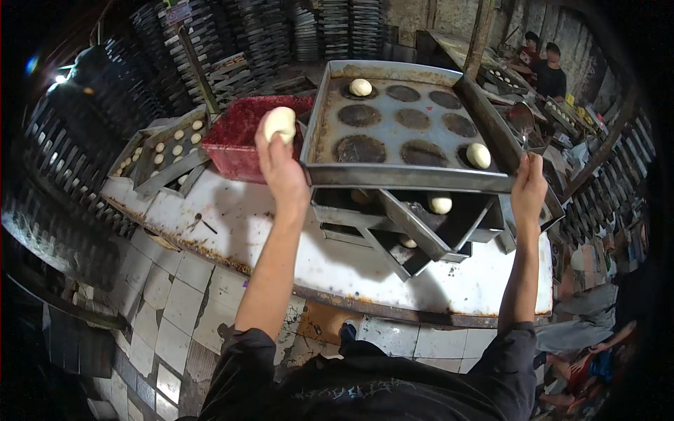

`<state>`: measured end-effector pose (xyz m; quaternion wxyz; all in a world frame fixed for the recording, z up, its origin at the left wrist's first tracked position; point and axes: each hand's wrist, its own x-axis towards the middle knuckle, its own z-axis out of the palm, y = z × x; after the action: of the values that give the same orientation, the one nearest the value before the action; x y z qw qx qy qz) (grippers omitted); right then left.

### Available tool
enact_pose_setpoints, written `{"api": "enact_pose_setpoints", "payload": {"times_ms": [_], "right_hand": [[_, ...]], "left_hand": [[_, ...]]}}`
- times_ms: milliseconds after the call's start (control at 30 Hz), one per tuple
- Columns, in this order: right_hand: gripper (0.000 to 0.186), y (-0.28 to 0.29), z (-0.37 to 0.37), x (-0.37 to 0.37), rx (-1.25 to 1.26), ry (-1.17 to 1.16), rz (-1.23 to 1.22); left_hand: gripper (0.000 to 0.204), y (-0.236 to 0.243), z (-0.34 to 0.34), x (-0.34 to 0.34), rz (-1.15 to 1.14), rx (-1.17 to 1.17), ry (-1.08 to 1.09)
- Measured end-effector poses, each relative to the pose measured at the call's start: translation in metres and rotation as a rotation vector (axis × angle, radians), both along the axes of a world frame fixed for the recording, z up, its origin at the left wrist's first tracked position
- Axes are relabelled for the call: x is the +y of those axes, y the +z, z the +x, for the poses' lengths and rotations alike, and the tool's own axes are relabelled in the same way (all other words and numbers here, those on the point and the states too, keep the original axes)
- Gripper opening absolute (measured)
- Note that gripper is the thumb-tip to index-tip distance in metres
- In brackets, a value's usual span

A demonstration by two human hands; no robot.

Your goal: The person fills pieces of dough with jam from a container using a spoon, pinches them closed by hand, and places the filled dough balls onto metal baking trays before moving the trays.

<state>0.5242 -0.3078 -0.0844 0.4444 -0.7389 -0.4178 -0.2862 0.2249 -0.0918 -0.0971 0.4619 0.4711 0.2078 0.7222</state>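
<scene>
My left hand is raised in front of the red tub, its fingers closed around a pale dough ball. My right hand is closed on the handle of a metal spoon at the near right corner of a metal tray; whether it also touches the tray is unclear. Dark round marks cover the tray's floor. One dough ball sits at its far left and another dough ball at its near right. Beneath, more trays are stacked crosswise, with dough balls partly visible inside.
The red tub stands left of the tray stack on a white, rusty-edged table. Trays of dough balls lie further left. Tall stacks of trays line the back. Two people are at the far right. A post rises behind.
</scene>
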Motion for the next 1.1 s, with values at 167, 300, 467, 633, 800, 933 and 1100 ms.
{"api": "enact_pose_setpoints", "payload": {"times_ms": [167,300,467,633,800,933,1100], "right_hand": [[0.018,0.001,0.001,-0.005,-0.111,-0.058,0.021],[0.017,-0.004,-0.019,0.004,-0.072,0.11,0.176],[0.027,-0.055,-0.139,-0.044,0.445,-0.197,0.424],[0.029,-0.097,-0.315,0.147,0.111,0.672,-0.053],[0.03,-0.086,-0.369,0.335,0.222,0.54,-0.135],[0.023,-0.052,-0.352,0.456,0.03,0.388,-0.693],[0.02,-0.064,-0.338,0.578,-0.353,0.348,-1.649]], "left_hand": [[0.038,-0.007,0.018,0.008,-0.063,-0.138,-0.226],[0.036,-0.008,-0.011,0.026,-0.277,-0.401,-0.427],[0.039,-0.072,-0.097,0.008,-0.44,-0.256,-0.325],[0.036,-0.127,-0.152,-0.006,-0.78,-0.013,-0.712],[0.038,-0.145,-0.212,0.073,-0.87,-0.618,-1.029],[0.041,-0.138,-0.298,0.146,-0.843,-0.437,-1.036],[0.038,-0.175,-0.351,0.185,-0.544,0.333,-0.681]]}}
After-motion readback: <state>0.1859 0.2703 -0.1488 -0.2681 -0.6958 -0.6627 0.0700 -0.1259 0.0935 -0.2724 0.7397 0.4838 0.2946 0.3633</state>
